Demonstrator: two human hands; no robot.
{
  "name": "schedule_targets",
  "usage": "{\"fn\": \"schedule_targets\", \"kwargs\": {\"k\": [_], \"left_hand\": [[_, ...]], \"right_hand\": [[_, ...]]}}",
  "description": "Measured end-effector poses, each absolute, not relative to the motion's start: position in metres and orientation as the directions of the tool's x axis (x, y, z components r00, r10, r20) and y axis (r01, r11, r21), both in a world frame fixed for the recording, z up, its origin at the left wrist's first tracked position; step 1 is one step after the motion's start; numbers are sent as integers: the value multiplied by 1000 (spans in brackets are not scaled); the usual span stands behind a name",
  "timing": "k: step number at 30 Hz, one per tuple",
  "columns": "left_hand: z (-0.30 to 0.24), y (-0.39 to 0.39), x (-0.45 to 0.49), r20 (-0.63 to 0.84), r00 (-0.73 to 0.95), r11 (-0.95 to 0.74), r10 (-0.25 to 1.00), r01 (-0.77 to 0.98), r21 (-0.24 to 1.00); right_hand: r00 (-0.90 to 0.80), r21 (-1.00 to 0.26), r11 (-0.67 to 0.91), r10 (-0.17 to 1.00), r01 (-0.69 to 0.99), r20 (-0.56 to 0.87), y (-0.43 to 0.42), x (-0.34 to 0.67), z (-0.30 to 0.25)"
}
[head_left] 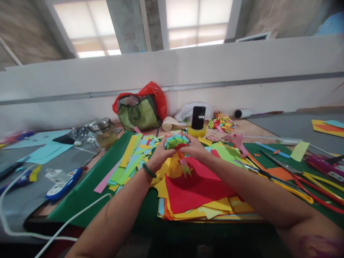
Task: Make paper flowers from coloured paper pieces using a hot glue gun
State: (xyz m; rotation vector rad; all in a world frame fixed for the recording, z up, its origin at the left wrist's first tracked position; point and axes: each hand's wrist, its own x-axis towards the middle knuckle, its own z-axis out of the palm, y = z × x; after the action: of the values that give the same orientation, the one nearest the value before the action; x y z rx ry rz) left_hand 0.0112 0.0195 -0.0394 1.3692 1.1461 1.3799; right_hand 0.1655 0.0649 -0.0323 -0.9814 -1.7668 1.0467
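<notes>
Both my hands hold a small folded paper ornament [176,142] of blue, green and red strips, above the green mat [80,193]. My left hand [160,154], with a dark bead bracelet on the wrist, grips its left side with curled fingers. My right hand [194,147] pinches its right side. A red and green paper tail hangs down from the ornament over a stack of coloured sheets [199,190], red on top. Loose paper strips [129,161] lie just left of my left hand.
A phone [198,117] stands on a yellow tape roll behind my hands. Scissors [271,175] and a pink glue gun [238,141] lie to the right. A glass jar [103,133], a red and green bag [139,109], a power strip [60,179] and a white cable sit to the left.
</notes>
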Motion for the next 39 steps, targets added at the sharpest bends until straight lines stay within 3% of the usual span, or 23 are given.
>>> {"fn": "schedule_targets", "kwargs": {"k": [17, 27, 34, 39], "left_hand": [[-38, 19, 10, 224, -58, -222, 973, 49, 974], [-35, 15, 11, 79, -7, -78, 997, 44, 996], [-36, 15, 13, 72, 12, -72, 997, 12, 997], [-27, 17, 2, 75, -60, -82, 995, -122, 989]], "right_hand": [[-386, -967, 239, 903, 92, 187, 69, 170, -29], [-352, -986, 159, 926, 38, 136, 78, 175, -29], [-388, -984, 173, 906, -29, 171, 81, 176, -32], [-263, -967, 230, 932, -109, 251, 90, 180, -29]]}}
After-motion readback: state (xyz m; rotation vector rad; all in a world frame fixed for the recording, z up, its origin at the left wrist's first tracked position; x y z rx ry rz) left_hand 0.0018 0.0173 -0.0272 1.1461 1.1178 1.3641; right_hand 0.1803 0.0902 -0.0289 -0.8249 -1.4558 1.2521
